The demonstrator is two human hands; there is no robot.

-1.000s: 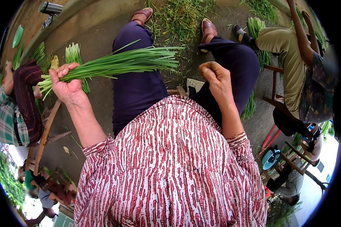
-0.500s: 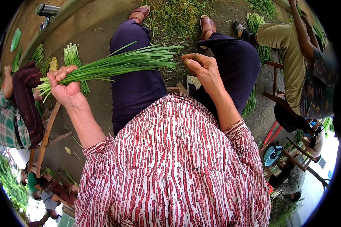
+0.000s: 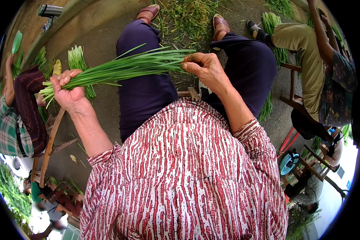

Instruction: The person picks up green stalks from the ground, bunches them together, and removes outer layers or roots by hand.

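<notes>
My left hand [image 3: 71,89] is closed round the pale stem ends of a bunch of garlic chives [image 3: 128,67]. Its long, flat green leaves stretch to the right above my lap, nearly level. At the leaf tips, my right hand [image 3: 207,70] has its thumb and forefinger pinched together on the ends. Exactly how many leaves are between those fingers is hidden. Just behind my left hand, another bunch of chives [image 3: 79,60] lies on the ground with its pale ends pointing away.
Loose trimmings [image 3: 188,20] litter the ground between my feet. More chives [image 3: 271,24] lie at the far right by a seated person's foot. A wooden stool [image 3: 52,136] stands at left beside a person in plaid. A metal flask [image 3: 50,11] sits far left.
My right hand has moved left onto the leaf tips and pinched them. My left hand stays in place with the bunch. At far left, a person's arm has reached up towards a green object.
</notes>
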